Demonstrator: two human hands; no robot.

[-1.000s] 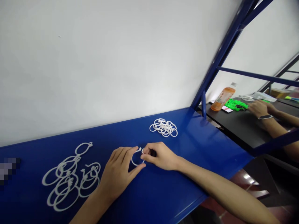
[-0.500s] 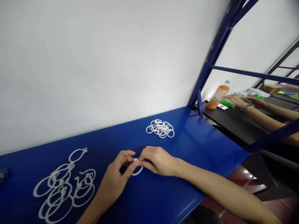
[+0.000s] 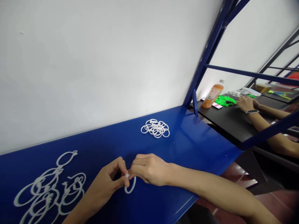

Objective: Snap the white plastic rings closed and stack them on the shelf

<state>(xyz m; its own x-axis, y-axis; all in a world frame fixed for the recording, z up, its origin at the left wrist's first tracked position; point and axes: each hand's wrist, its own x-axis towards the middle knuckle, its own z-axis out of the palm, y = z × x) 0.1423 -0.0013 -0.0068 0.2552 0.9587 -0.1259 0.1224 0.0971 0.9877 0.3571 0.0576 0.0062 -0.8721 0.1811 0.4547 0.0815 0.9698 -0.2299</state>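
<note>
My left hand and my right hand meet over the blue shelf, both pinching the clasp end of one white plastic ring. The ring hangs down from my fingertips, close to the shelf surface. A pile of small white rings lies further back, to the right of my hands. A spread of larger white rings lies to the left of my left hand.
A white wall rises behind the shelf. A blue upright post stands at its right end. Beyond it, another person's hands work on a black table with green pieces and an orange bottle.
Both hands came nearer to me and lower with the ring. The ring turned from lying flat between my fingers to hanging down from its clasp end.
</note>
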